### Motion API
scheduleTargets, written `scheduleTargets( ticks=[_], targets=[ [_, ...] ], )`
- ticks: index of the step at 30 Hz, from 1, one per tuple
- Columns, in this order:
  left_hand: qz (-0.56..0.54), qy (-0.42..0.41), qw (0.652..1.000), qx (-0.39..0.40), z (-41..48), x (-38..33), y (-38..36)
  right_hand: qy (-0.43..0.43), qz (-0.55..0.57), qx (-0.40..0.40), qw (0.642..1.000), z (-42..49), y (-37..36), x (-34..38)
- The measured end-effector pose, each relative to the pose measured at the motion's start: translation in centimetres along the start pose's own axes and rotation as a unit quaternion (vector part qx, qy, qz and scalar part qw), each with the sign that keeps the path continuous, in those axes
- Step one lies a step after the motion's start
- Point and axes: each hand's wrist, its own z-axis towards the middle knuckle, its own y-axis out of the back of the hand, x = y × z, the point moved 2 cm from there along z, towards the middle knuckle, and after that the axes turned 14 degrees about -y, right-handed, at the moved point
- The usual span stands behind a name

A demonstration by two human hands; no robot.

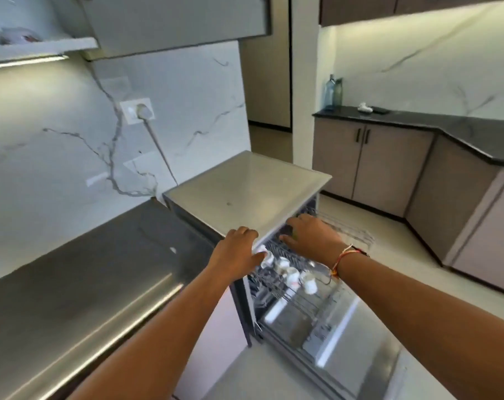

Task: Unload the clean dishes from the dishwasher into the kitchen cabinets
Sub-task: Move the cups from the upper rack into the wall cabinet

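So, cups sat in the upper rack of the dishwasher. Left hand gripped its top corner, fingers curled; I couldn't read the right hand fingers inside. Blind groping might topple cups.

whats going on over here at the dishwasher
A person is unloading the open dishwasher. Its rack is pulled out, with white cups in it. The left hand rests at the dishwasher's top front edge, beside a cup. The right hand reaches into the rack; whether it holds anything is hidden.
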Motion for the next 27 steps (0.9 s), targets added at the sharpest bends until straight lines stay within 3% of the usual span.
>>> scheduleTargets(
  ticks=[6,14,27],
  targets=[
    [-0.063,0.003,0.996,0.065,0.5,-10.6,-8.3,-0.106,0.051,0.042,0.992,-8.4,-2.9,-12.9],
    [-0.109,0.016,0.989,0.096,3.4,-16.1,-13.6,-0.14,0.112,0.067,0.981,-11.6,-5.3,-20.1],
    [-0.188,0.092,0.975,0.069,17.9,-10.0,-21.6,-0.163,0.118,0.082,0.976,-1.4,-9.6,-24.1]
  ],
)
